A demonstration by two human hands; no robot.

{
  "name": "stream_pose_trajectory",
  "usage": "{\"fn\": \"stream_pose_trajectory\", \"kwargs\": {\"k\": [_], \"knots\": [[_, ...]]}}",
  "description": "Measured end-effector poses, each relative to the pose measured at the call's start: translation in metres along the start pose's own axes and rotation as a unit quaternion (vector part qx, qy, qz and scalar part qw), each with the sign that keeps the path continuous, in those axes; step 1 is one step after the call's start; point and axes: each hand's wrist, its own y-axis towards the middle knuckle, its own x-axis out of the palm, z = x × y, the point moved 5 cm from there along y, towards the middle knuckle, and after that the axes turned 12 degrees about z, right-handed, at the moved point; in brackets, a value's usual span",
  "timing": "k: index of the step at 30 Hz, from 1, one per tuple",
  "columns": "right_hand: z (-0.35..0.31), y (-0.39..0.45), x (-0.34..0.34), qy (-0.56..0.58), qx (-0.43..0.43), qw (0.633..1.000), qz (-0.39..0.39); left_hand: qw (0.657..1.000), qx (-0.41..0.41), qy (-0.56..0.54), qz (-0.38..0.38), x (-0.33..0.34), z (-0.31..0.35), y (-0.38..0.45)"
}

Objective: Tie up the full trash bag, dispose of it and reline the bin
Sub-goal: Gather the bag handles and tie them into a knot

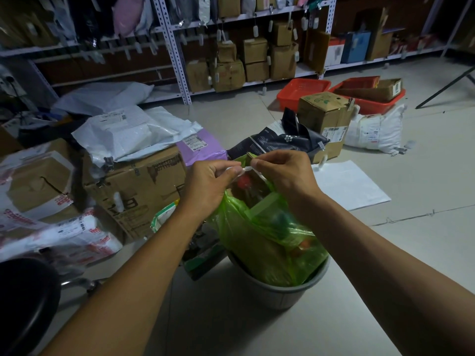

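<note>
Stockroom floor, head cam: a person's two bare hands work at the mouth of a full green trash bag [267, 235] that sits in a grey bin [282, 291] at frame centre, low. Left hand [210, 186] and right hand [282, 170] meet just above the bag, thumbs and forefingers of both pinching a thin whitish strip [246, 168] of the bag's top edge stretched between them; other fingers curled in. Bag bulges over the bin rim, w/ a red item and a green box showing through the plastic.

At 9 o'clock from the bin, a large cardboard box [136, 191] carries dark print, too blurred to read. White mailers [133, 132] w/ shipping labels lie on top; label text too small to make out. A purple mailer [200, 147] lies at 11 o'clock. At 12 o'clock, a black pouch [280, 145] bears a white paw-print mark. At 1 o'clock, a carton [323, 114] w/ green print and a barcode label, unreadable. Beyond it, red crates [303, 92]. A white sack [375, 132] rests at 2 o'clock. Metal shelving [177, 52] w/ boxes and hanging tags lines the rear wall.
</note>
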Motion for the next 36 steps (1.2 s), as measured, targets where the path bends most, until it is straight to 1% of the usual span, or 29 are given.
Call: {"fn": "stream_pose_trajectory", "kwargs": {"k": [4, 7, 11, 14, 18, 23, 26, 31, 36], "knots": [[0.000, 0.004, -0.001, -0.026, -0.014, 0.999, 0.043, 0.996, 0.050, 0.068, 0.004, -0.005, 0.010, -0.003], [0.003, 0.008, -0.006, -0.028, -0.001, 0.997, 0.078, 0.994, 0.059, 0.087, 0.007, -0.010, 0.011, -0.005], [0.005, 0.011, -0.010, -0.031, 0.007, 0.996, 0.083, 0.993, 0.061, 0.101, 0.005, -0.014, 0.007, -0.007], [0.006, 0.013, -0.014, -0.060, -0.006, 0.993, 0.098, 0.994, 0.035, 0.098, 0.012, -0.018, -0.002, -0.006], [0.012, 0.015, -0.019, -0.093, -0.004, 0.991, 0.095, 0.998, -0.020, 0.059, 0.028, -0.026, -0.016, -0.004], [0.018, 0.017, -0.025, -0.111, -0.002, 0.987, 0.114, 0.996, -0.083, 0.031, 0.027, -0.030, -0.030, -0.006], [0.024, 0.020, -0.032, -0.101, 0.019, 0.986, 0.134, 0.993, -0.113, 0.018, 0.030, -0.038, -0.041, -0.008], [0.028, 0.021, -0.036, -0.085, 0.023, 0.986, 0.144, 0.987, -0.157, 0.008, 0.038, -0.045, -0.052, -0.010], [0.033, 0.022, -0.038, -0.052, 0.043, 0.985, 0.161, 0.981, -0.185, -0.033, 0.044, -0.044, -0.050, -0.011]]}}
